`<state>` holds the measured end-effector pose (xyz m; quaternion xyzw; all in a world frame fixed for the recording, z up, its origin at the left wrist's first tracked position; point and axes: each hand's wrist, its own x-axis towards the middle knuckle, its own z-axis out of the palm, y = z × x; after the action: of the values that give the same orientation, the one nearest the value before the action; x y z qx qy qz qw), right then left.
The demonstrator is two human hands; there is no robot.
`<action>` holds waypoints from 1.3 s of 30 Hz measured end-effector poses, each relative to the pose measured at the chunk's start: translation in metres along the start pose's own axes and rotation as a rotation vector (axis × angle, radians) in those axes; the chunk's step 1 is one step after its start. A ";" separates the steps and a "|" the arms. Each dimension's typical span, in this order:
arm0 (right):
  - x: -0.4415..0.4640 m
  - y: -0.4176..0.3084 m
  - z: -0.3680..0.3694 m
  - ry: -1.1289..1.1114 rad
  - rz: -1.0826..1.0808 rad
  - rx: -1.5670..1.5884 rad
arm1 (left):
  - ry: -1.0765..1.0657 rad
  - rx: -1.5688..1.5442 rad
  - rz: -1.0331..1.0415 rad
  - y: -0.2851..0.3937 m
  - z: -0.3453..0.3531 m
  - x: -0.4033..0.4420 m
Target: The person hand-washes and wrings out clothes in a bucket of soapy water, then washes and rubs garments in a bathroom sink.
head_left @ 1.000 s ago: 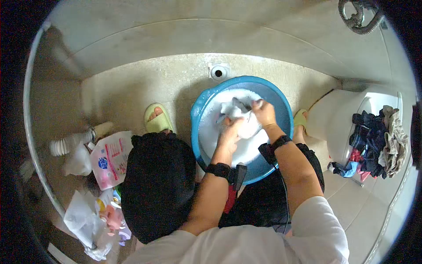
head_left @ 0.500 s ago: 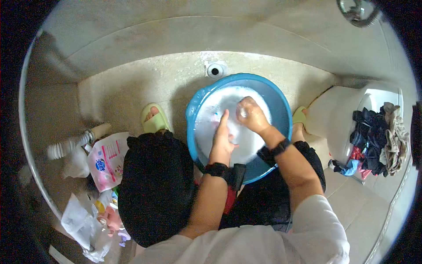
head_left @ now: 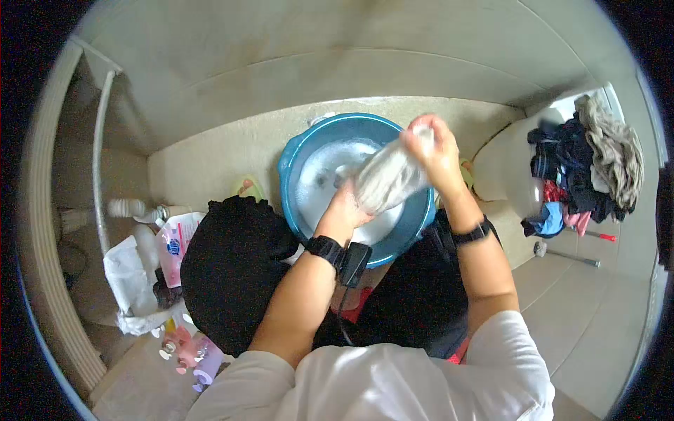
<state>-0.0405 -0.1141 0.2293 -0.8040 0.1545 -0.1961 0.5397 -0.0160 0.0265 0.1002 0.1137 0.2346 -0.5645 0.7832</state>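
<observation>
1. Holds a wet, pale cloth [head_left: 390, 179] on a slant above the suds, gripped at both ends. Probably hangs there so that drips fall back inside the basin.
2. Grips the lower end in the left hand [head_left: 342, 210], nearer the middle of the basin. Cannot tell the exact set of the fingers beneath the folds.
3. Grips the upper end in the right hand [head_left: 437, 151], closed round a bunched part and raised near the far right rim. Appears to spread the pull along the length, judging by the long folds between the hands.
4. Sits on the floor between both knees: a blue basin [head_left: 359, 117], holding water and white suds [head_left: 316, 207]. Seems placed there for short reach and side support from the legs in black trousers [head_left: 235, 274].
5. Wears black bands on both wrists, above the suds, with a black box [head_left: 354, 265] beside the left one.
6. Shows at right a pile of clothes [head_left: 576, 165], heaped on a white fixture, perhaps to stay off the wet floor.
7. Shows at left a pink-and-white packet [head_left: 174, 242] and a crumpled plastic bag [head_left: 130, 274], apart from the basin, presumably out of the way of splashes.
</observation>
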 end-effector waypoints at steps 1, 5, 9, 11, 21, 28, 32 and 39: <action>0.005 0.020 -0.005 0.041 0.249 0.248 | 0.000 0.022 -0.002 -0.006 0.009 -0.009; -0.028 0.118 0.024 0.061 0.452 0.577 | -0.109 0.164 -0.009 -0.019 0.014 -0.030; -0.056 0.100 0.034 -0.354 0.840 0.976 | -0.157 0.168 -0.175 -0.025 0.005 -0.039; -0.058 0.083 0.027 -0.428 0.933 1.165 | -0.168 0.186 -0.213 -0.024 0.013 -0.038; -0.039 0.044 -0.020 -0.346 0.637 1.102 | -0.130 0.478 -0.337 -0.011 0.064 -0.053; -0.048 -0.004 -0.021 -0.081 0.303 0.479 | 0.082 0.562 -0.448 0.004 0.077 -0.068; -0.058 0.004 0.001 0.042 0.178 0.342 | 0.190 0.470 -0.155 0.004 0.065 -0.036; -0.054 0.038 0.026 0.194 0.624 0.784 | 0.057 0.585 0.361 0.002 0.061 -0.018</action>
<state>-0.0771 -0.0827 0.1768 -0.4347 0.3514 -0.1424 0.8169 -0.0039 0.0153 0.1620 0.3889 0.0607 -0.4568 0.7977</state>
